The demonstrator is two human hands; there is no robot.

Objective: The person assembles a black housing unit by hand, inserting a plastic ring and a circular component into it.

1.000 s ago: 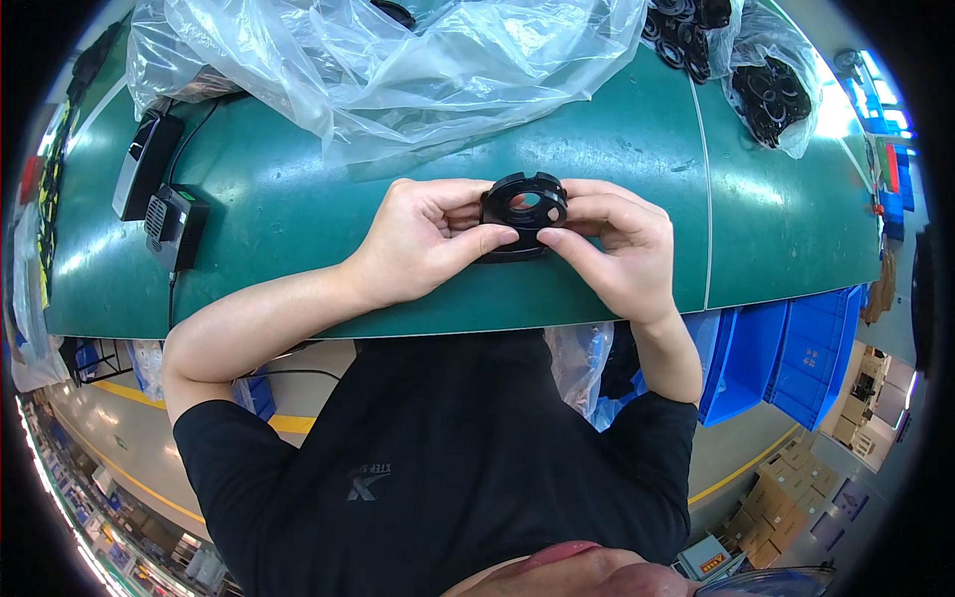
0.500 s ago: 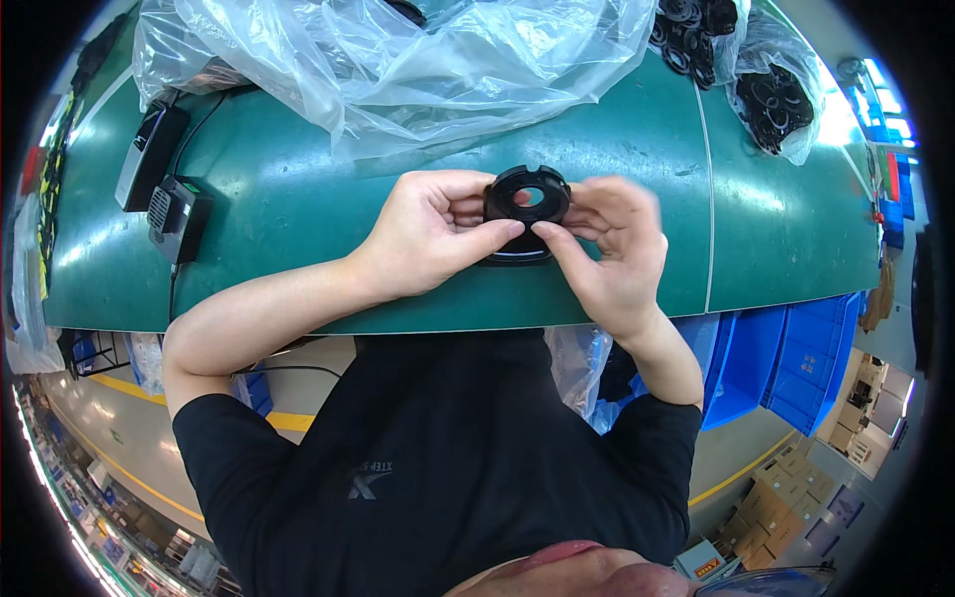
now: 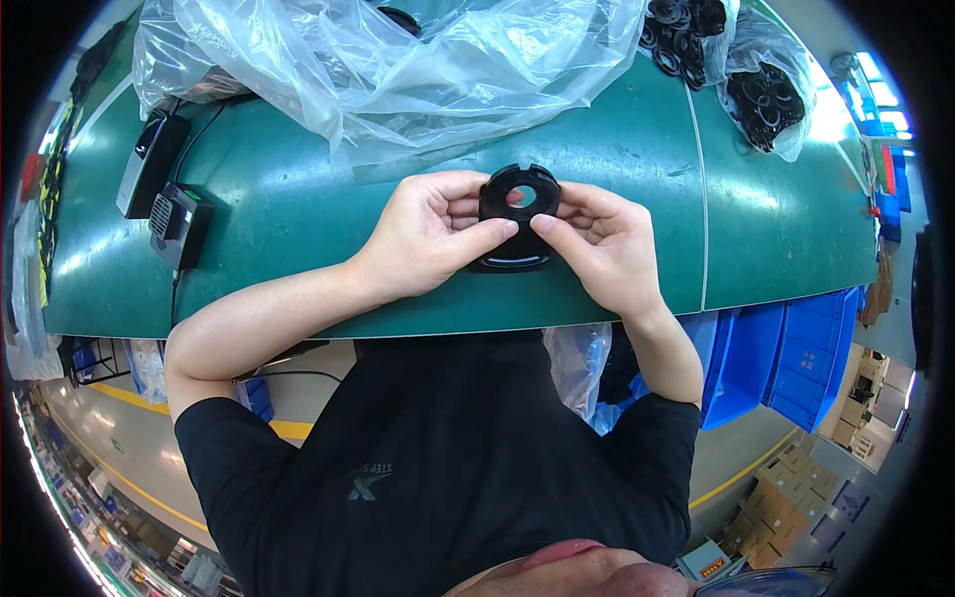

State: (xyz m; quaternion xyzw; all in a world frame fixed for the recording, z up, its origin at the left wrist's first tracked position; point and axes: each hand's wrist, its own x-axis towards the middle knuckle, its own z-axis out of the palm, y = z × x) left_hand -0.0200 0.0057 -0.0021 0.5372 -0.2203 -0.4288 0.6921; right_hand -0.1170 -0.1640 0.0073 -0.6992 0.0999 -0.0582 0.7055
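Note:
A black plastic part (image 3: 515, 254), with a notched ring and a round hole at its top and a wider lower section, is held up over the green table (image 3: 328, 214). My left hand (image 3: 438, 234) grips its left side, thumb on the front face below the hole and fingers behind. On the opposite side my right hand (image 3: 602, 244) pinches it the same way, its thumb close beside the left one. Through the hole show a bit of fingertip and green. The back of the part is hidden from view.
Clear plastic sheeting (image 3: 398, 85) spreads across the far side. Bags of black rings (image 3: 766, 104) lie at the far right. Two black boxy devices (image 3: 179, 224) with cables stand at the left. Blue crates (image 3: 786, 353) sit below the right table edge.
The fingers of my right hand, blurred before, have settled behind the part's right side. The part has shifted slightly left.

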